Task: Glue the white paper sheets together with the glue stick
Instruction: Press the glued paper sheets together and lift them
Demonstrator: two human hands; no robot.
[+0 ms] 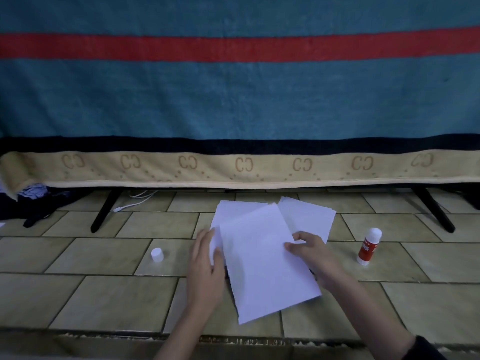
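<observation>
glue stick [368, 246] right of sheets [262, 255]; cap [157, 254] left.

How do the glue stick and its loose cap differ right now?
The glue stick stands right of the paper sheets; the cap sits left of them. The stick is tall with a red label; the cap is short and plain white. Both stand untouched on the tiled floor.

On the beige tiled floor [104, 258], a large white paper sheet [265, 263] lies tilted over other white sheets [309, 216]. The left hand [205, 266] rests flat on its left edge; the right hand [309, 253] pinches its right edge. A red-and-white glue stick [368, 246] stands uncapped to the right; its white cap [157, 255] sits to the left.
</observation>
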